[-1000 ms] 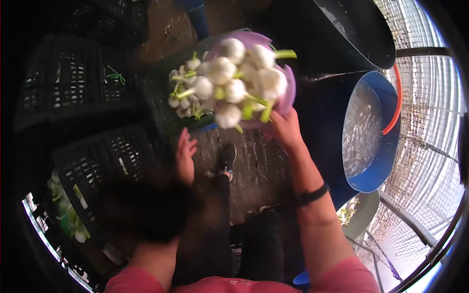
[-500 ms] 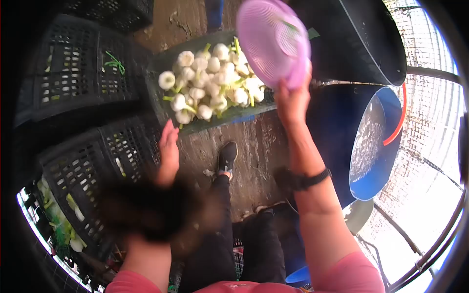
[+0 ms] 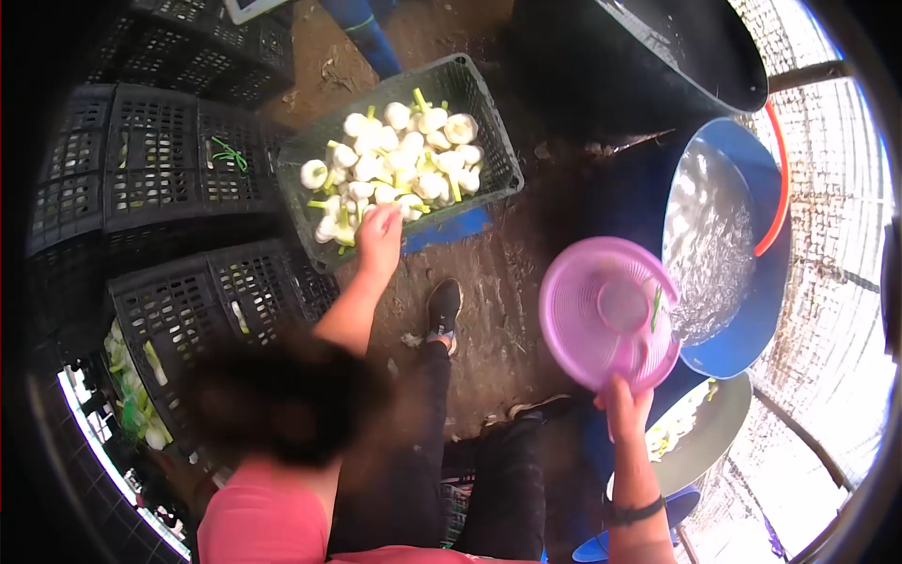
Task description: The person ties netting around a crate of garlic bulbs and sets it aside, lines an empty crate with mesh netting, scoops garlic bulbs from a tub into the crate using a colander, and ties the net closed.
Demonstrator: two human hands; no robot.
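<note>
A dark green crate point(image 3: 503, 141) holds a pile of white garlic bulbs point(image 3: 404, 160) with short green stems. My left hand point(image 3: 380, 235) reaches over the crate's near edge and touches the bulbs there; its fingertips are among them, and whether they grip one is unclear. On the right, my right hand point(image 3: 625, 409) is closed on the rim of a pink plastic colander point(image 3: 587, 310). The colander has only a green scrap inside and hangs beside a blue tub of water point(image 3: 700, 235).
Black perforated crates point(image 3: 155, 155) are stacked on the left. A red hose point(image 3: 782, 179) runs into the blue tub. Behind it stands a large black tub point(image 3: 601, 85); a grey-green basin point(image 3: 723, 423) with green and white pieces is at the lower right.
The bulbs from the colander have been tipped into the crate. The emptied colander has swung down and right with my right hand, while my left hand has moved right onto the bulbs.
</note>
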